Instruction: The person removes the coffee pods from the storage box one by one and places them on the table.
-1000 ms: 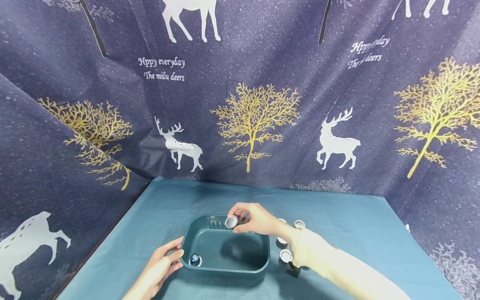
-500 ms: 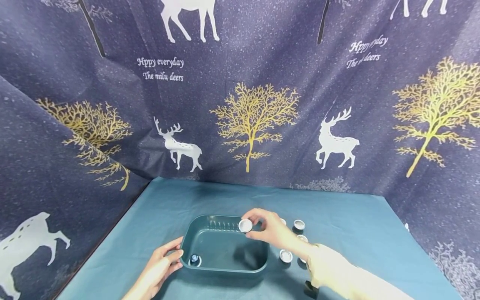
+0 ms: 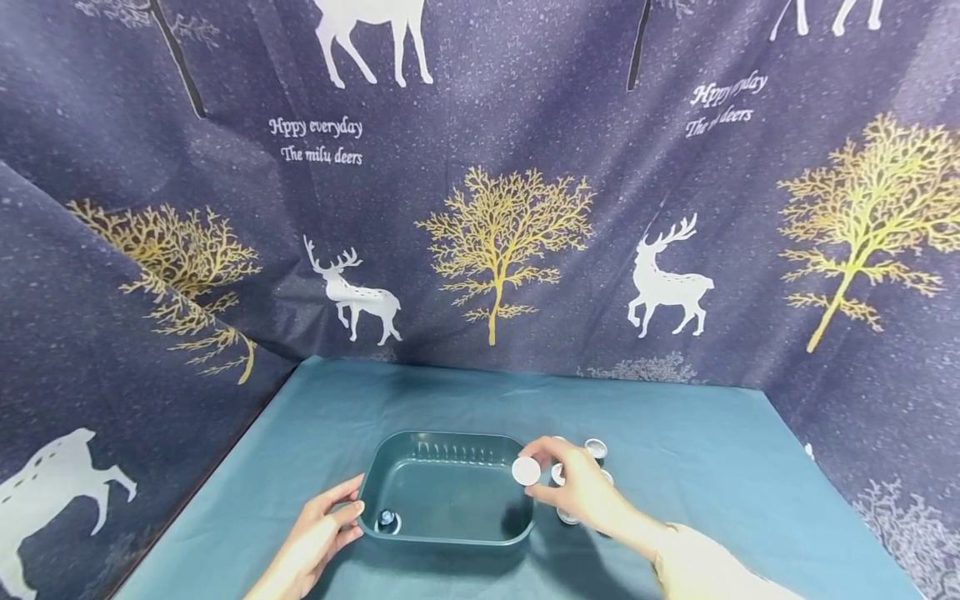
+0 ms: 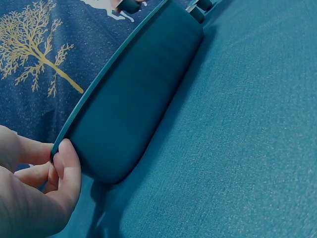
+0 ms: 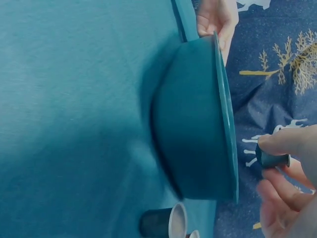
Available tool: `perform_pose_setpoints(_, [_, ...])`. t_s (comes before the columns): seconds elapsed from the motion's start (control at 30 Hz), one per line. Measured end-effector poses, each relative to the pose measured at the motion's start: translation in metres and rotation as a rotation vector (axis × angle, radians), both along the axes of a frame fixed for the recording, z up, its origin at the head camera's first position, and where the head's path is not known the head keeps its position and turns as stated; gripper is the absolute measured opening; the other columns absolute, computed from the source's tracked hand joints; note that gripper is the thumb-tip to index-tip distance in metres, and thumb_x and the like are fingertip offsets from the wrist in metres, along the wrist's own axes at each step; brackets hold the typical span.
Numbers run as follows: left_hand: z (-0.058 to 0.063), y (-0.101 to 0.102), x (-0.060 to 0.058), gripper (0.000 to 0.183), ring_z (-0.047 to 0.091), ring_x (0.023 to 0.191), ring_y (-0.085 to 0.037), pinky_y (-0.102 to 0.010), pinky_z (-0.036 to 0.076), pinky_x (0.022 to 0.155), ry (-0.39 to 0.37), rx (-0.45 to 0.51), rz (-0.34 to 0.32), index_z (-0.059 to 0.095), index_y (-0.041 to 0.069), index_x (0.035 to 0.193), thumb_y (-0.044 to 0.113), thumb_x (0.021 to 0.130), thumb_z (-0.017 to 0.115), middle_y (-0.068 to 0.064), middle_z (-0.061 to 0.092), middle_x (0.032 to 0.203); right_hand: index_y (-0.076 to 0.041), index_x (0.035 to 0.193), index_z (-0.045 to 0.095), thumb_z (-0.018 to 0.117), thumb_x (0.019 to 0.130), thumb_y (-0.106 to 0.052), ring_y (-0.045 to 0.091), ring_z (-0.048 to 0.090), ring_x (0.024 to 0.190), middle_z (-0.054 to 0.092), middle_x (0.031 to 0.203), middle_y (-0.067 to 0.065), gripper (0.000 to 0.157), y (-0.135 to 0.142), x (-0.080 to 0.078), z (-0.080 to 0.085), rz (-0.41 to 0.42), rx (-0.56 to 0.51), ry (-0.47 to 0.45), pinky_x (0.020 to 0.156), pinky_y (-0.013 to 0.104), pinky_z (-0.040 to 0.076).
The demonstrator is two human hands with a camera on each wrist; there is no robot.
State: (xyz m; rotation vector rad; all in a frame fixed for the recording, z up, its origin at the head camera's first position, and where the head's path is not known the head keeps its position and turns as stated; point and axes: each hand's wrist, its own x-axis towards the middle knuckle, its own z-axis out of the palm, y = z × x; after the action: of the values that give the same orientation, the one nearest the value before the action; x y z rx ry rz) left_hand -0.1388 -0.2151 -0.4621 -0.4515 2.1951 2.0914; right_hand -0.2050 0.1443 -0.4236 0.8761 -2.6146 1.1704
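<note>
A dark green plastic basin (image 3: 450,543) with rounded corners sits on the table. My left hand (image 3: 318,533) grips its left rim; in the left wrist view the thumb (image 4: 69,158) presses the outer wall. Between the thumb and fingers of my right hand (image 3: 577,487) is a small coffee capsule (image 3: 526,471), its pale round lid facing the head camera. The capsule is at the basin's right rim, raised above the table. From the right wrist view, the held capsule (image 5: 271,157) has a dark green cup-shaped body.
Several more capsules stand on the table right of the basin, one capsule (image 3: 596,450) at the back; my right hand partly covers the group. A round drain plug (image 3: 387,520) is in the basin's front left corner. Behind the table hangs a deer-patterned cloth (image 3: 495,367).
My right hand has moved right and slightly toward me with the capsule, from the basin's far side to its right rim. The left hand keeps its grip on the basin.
</note>
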Motion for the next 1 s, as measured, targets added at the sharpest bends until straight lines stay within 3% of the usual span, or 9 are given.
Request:
perform_pose_setpoints(0.1, [-0.001, 0.0, 0.0, 0.054, 0.051, 0.079, -0.008, -0.021, 0.054, 0.068, -0.001, 0.001, -0.002, 0.043, -0.003, 0.146, 0.005, 0.094, 0.056, -0.004, 0.046, 0.115, -0.028, 0.106, 0.066, 0.084, 0.073, -0.008, 0.011, 0.061, 0.078, 0.064, 0.09, -0.013, 0.042, 0.007, 0.005, -0.004, 0.005, -0.019, -0.006, 0.066, 0.021, 0.049])
perform_pose_setpoints(0.23, [0.0, 0.001, 0.0, 0.054, 0.052, 0.079, -0.008, -0.021, 0.054, 0.068, -0.001, -0.002, -0.006, 0.043, -0.003, 0.146, 0.005, 0.094, 0.056, -0.004, 0.047, 0.115, -0.023, 0.105, 0.067, 0.081, 0.071, -0.001, 0.016, 0.061, 0.072, 0.066, 0.089, -0.009, 0.043, 0.017, 0.01, -0.01, 0.029, -0.054, 0.061, 0.057, 0.02, 0.049])
perform_pose_setpoints(0.63, [-0.002, 0.0, -0.001, 0.054, 0.051, 0.08, -0.009, -0.023, 0.054, 0.072, -0.015, -0.019, -0.021, 0.039, -0.003, 0.149, 0.006, 0.098, 0.053, -0.005, 0.044, 0.12, -0.021, 0.101, 0.063, 0.082, 0.067, -0.001, 0.002, 0.056, 0.068, 0.065, 0.084, -0.011, 0.044, 0.036, 0.026, -0.023, 0.03, -0.019, 0.167, 0.051, 0.015, 0.042])
perform_pose_setpoints(0.9, [0.001, -0.001, -0.001, 0.054, 0.052, 0.081, -0.01, -0.024, 0.055, 0.073, -0.019, -0.02, -0.016, 0.041, -0.003, 0.147, 0.006, 0.096, 0.055, -0.009, 0.045, 0.121, -0.027, 0.098, 0.061, 0.084, 0.067, -0.004, -0.004, 0.054, 0.065, 0.061, 0.083, -0.016, 0.044, 0.049, 0.034, -0.034, 0.033, 0.047, 0.13, 0.058, 0.019, 0.046])
perform_pose_setpoints(1.0, [0.001, -0.001, -0.001, 0.054, 0.052, 0.081, -0.01, -0.024, 0.055, 0.073, -0.012, -0.018, -0.018, 0.042, -0.003, 0.147, 0.006, 0.096, 0.055, -0.009, 0.046, 0.12, -0.028, 0.098, 0.061, 0.084, 0.068, -0.006, -0.005, 0.054, 0.066, 0.064, 0.09, -0.015, 0.044, 0.052, 0.037, -0.038, 0.042, 0.081, 0.112, 0.058, 0.019, 0.045])
